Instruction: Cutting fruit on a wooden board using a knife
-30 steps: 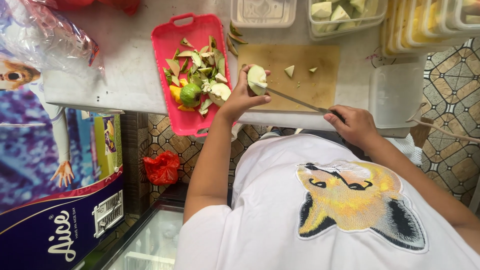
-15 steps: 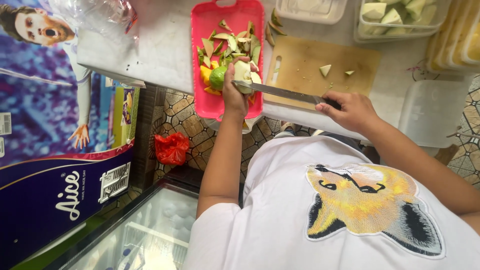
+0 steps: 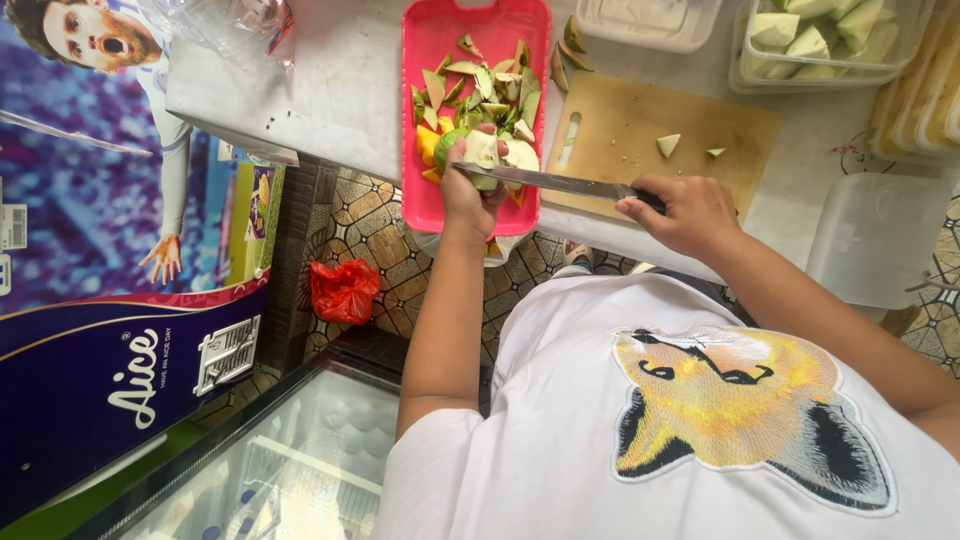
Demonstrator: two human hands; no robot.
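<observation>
My left hand (image 3: 468,192) holds a pale green piece of fruit (image 3: 487,152) over the red plastic tray (image 3: 424,205), which is heaped with green and yellow peelings (image 3: 480,85). My right hand (image 3: 683,210) grips the black handle of a long knife (image 3: 545,180); its blade reaches left and rests against the fruit. Both hands are at the near edge of the counter.
A wooden cutting board (image 3: 640,130) with two small fruit bits lies right of the tray. Clear tubs of cut fruit (image 3: 825,40) stand at the back, an empty tub (image 3: 875,235) at right. A freezer chest (image 3: 130,330) and a red bag (image 3: 343,290) sit at left below.
My left hand carried the fruit piece from above the cutting board leftward to over the red tray, and the knife followed with its blade against the fruit.
</observation>
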